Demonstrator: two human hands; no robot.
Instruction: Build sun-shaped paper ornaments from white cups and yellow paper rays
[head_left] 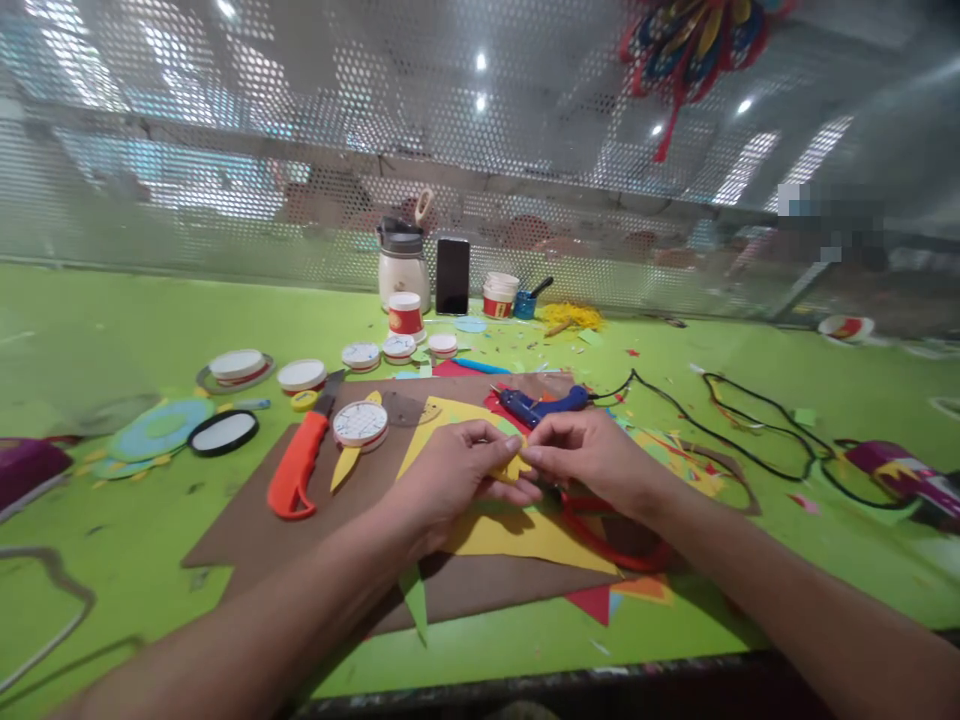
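Both hands meet over a yellow paper sheet (pixel 517 530) on brown board (pixel 255 530). My left hand (pixel 469 465) pinches a small yellow paper piece (pixel 516 468), its thumb on top. The fingertips of my right hand (pixel 589 455) close on the same piece from the other side. Under my right wrist lie the red-orange handles of a pair of scissors (pixel 600 540), their blades hidden. A blue glue gun (pixel 544 403) rests just beyond the hands. To the left lie an orange utility knife (pixel 304 455) and a white round lid (pixel 361 425) over a yellow pointed strip.
At the back stand a jar (pixel 403 275), a black phone (pixel 452 277) and paper cups (pixel 499 295). A black cord (pixel 690 430) runs right from the glue gun. Blue paper discs (pixel 161 430) and a black-rimmed lid (pixel 223 433) lie left. Coloured scraps (pixel 686 460) are scattered to the right.
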